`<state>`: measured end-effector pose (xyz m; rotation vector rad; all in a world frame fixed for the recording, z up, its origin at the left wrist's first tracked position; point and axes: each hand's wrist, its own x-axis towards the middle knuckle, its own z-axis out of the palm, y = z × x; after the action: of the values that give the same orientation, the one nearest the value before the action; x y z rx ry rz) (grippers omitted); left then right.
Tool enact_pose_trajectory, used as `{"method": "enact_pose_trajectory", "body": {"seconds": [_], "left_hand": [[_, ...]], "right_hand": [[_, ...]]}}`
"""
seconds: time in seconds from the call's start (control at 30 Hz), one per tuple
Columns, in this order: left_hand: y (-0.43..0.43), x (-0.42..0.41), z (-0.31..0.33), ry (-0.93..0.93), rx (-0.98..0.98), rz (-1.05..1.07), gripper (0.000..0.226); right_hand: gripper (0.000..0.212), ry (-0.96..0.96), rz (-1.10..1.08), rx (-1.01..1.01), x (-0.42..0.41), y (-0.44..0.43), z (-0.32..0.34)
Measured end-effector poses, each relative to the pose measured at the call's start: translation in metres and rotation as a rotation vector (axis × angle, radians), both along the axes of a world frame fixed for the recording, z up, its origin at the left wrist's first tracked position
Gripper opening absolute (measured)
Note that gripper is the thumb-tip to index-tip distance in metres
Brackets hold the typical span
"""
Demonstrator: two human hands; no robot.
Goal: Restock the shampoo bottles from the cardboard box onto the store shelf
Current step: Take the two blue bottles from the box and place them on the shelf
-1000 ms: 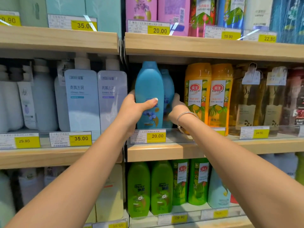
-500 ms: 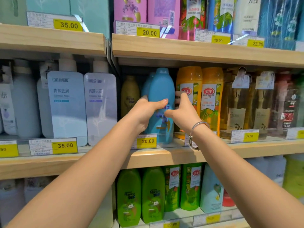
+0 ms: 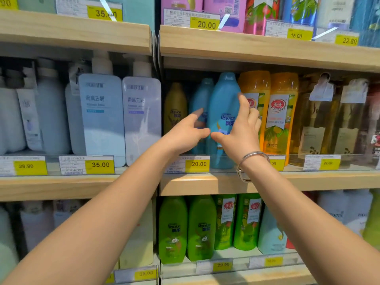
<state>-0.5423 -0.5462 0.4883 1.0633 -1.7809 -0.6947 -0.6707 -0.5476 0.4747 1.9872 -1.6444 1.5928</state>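
A blue shampoo bottle (image 3: 224,99) stands upright at the front of the middle shelf (image 3: 197,185), beside an orange bottle (image 3: 254,85). A second blue bottle (image 3: 201,93) stands behind it to the left. My left hand (image 3: 185,131) hovers just in front of the blue bottles with its fingers spread and holds nothing. My right hand (image 3: 241,130), a bangle on its wrist, is at the front bottle's right edge with its fingers apart. The two thumbs almost meet in front of the bottle's label. The cardboard box is out of view.
A dull yellow bottle (image 3: 175,108) stands left of the blue ones, with a gap in front of it. Pale pump bottles (image 3: 102,114) fill the left bay. Green bottles (image 3: 172,229) line the lower shelf. A clear rail with price tags (image 3: 198,163) runs along the shelf front.
The front blue bottle was slid right until it stood against the orange bottles. Both hands have since opened and come off it.
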Motion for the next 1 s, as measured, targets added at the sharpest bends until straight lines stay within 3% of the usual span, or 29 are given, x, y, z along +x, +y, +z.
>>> {"method": "enact_pose_trajectory", "body": {"seconds": [0.2, 0.3, 0.4, 0.57, 0.8, 1.0], "left_hand": [[0.04, 0.045, -0.023, 0.177, -0.41, 0.179, 0.041], [0.066, 0.075, -0.051, 0.185, -0.49, 0.254, 0.035], [0.089, 0.106, -0.087, 0.198, -0.499, 0.336, 0.04], [0.138, 0.153, -0.171, 0.243, -0.331, 0.545, 0.036], [0.221, 0.193, -0.306, 0.349, 0.084, 0.833, 0.032], [0.298, 0.214, -0.406, 0.454, 0.393, 1.06, 0.033]], "right_hand": [[0.059, -0.12, 0.175, -0.327, 0.039, 0.037, -0.021], [0.036, -0.169, 0.395, -0.348, 0.069, 0.06, -0.044], [0.022, -0.212, 0.584, -0.207, 0.103, 0.084, -0.075], [0.013, -0.165, 0.787, 0.156, 0.15, 0.111, -0.16], [0.019, -0.013, 0.919, 0.718, 0.194, 0.149, -0.294], [0.021, 0.069, 0.934, 0.927, 0.225, 0.207, -0.391]]}}
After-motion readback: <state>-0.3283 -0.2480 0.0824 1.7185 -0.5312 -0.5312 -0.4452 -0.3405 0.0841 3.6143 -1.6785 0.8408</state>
